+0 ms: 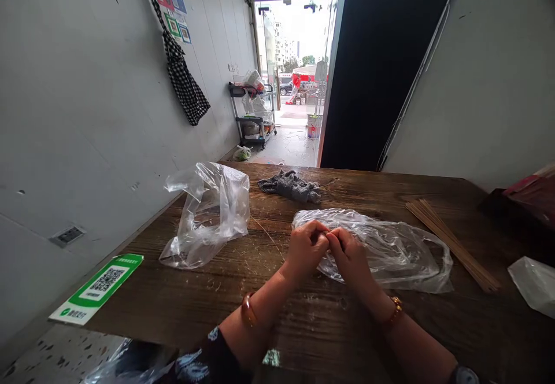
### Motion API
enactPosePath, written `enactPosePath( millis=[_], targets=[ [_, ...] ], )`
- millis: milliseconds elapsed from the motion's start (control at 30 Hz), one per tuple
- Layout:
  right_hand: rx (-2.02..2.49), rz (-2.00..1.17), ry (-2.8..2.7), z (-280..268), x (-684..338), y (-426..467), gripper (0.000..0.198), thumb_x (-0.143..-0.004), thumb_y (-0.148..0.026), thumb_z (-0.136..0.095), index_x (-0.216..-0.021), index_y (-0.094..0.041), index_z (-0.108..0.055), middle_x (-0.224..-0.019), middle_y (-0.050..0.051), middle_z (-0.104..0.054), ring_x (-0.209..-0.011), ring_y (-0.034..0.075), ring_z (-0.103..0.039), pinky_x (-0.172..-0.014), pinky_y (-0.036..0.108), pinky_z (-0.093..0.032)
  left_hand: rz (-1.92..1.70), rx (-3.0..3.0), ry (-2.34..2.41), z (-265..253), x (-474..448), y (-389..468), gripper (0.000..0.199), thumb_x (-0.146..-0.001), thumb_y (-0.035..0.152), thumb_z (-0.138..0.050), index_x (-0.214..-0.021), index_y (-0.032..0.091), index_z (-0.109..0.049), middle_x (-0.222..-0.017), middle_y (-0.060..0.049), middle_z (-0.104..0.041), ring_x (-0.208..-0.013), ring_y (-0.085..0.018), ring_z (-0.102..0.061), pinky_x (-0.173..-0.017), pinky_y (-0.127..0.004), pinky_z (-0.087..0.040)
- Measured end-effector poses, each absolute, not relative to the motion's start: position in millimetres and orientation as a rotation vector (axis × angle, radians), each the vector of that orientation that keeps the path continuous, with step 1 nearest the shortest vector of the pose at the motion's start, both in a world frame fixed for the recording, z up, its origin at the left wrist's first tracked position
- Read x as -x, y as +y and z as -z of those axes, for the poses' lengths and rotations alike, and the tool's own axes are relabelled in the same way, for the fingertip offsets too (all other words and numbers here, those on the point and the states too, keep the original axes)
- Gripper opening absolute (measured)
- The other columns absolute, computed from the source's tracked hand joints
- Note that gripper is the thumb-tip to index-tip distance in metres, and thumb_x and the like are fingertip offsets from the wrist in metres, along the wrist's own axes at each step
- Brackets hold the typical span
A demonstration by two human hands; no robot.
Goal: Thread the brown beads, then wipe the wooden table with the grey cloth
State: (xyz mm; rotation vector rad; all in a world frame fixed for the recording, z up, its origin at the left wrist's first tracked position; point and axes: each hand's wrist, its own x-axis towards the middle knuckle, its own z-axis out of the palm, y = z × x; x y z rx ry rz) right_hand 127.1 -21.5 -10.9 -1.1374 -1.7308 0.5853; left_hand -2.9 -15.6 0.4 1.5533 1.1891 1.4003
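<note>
My left hand (307, 246) and my right hand (350, 252) meet over the near left part of a clear plastic bag (399, 257) that lies crumpled on the wooden table. Fingers on both sides are closed in a pinch, the tips touching each other. Whatever sits between the fingertips is too small or hidden to make out. To the left stands another clear plastic bag (232, 210), puffed up and open in shape. A crumpled grey cloth (289, 186) lies just beyond my hands.
Thin wooden sticks (455, 248) lie in a bundle at the right. Past them is a translucent plastic piece (535, 283). A green QR-code sign (102, 285) rests at the table's left edge. The wooden table (217, 309) ends before a cart (254, 115) by the doorway.
</note>
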Motion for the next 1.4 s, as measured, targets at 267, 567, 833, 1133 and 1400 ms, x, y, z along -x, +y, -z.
enactPosePath(
  millis=[267, 567, 833, 1133, 1400],
  targets=[
    [1.121, -0.593, -1.745, 15.1, -122.9, -24.4, 0.033, -0.096, -0.044, -0.044, -0.073, -0.022, -0.054, -0.064, -0.001, -0.057, -0.061, 0.015, -0.051, -0.058, 0.028, -0.038, -1.423, -1.408, 1.104, 3.2, 1.2, -16.3, 0.009, -0.062, 0.019, -0.051, -0.064, 0.018, -0.059, -0.057, 0.001, -0.055, -0.053, -0.012, -0.048, -0.052, -0.025, -0.036],
    [1.105, -0.654, -1.749, 18.0, -120.9, -27.2, 0.036, -0.096, -0.047, -0.041, -0.072, -0.023, -0.051, -0.065, -0.001, -0.054, -0.061, 0.016, -0.048, -0.059, 0.028, -0.038, -1.456, -1.370, 1.127, 7.4, -1.6, -20.3, 0.004, -0.062, 0.019, -0.051, -0.060, 0.019, -0.055, -0.059, 0.001, -0.053, -0.057, -0.012, -0.046, -0.054, -0.025, -0.037],
    [1.137, -0.752, -1.709, 23.1, -119.9, -29.4, 0.043, -0.095, -0.054, -0.040, -0.068, -0.023, -0.049, -0.061, -0.002, -0.047, -0.058, 0.015, -0.042, -0.056, 0.028, -0.034, -1.497, -1.299, 1.079, 10.8, -3.3, -20.7, 0.005, -0.061, 0.019, -0.049, -0.056, 0.020, -0.050, -0.057, 0.002, -0.050, -0.056, -0.012, -0.045, -0.052, -0.024, -0.037],
    [1.191, -1.042, -1.414, 11.8, -123.2, -27.2, 0.052, -0.086, -0.070, -0.045, -0.063, -0.023, -0.042, -0.055, -0.005, -0.037, -0.050, 0.012, -0.032, -0.044, 0.026, -0.026, -1.393, -1.054, 0.809, 6.0, -7.6, -18.6, 0.007, -0.068, 0.024, -0.053, -0.064, 0.019, -0.053, -0.051, 0.003, -0.053, -0.047, -0.009, -0.044, -0.049, -0.023, -0.036],
    [1.097, -1.421, -1.120, 13.5, -124.9, -21.4, 0.049, -0.082, -0.068, -0.054, -0.062, -0.024, -0.042, -0.048, -0.007, -0.031, -0.042, 0.010, -0.022, -0.039, 0.026, -0.017, -1.262, -1.028, 0.743, 3.4, -3.7, -14.9, 0.032, -0.067, 0.044, -0.072, -0.072, 0.018, -0.054, -0.059, 0.001, -0.059, -0.050, -0.009, -0.047, -0.049, -0.022, -0.036]
  ],
)
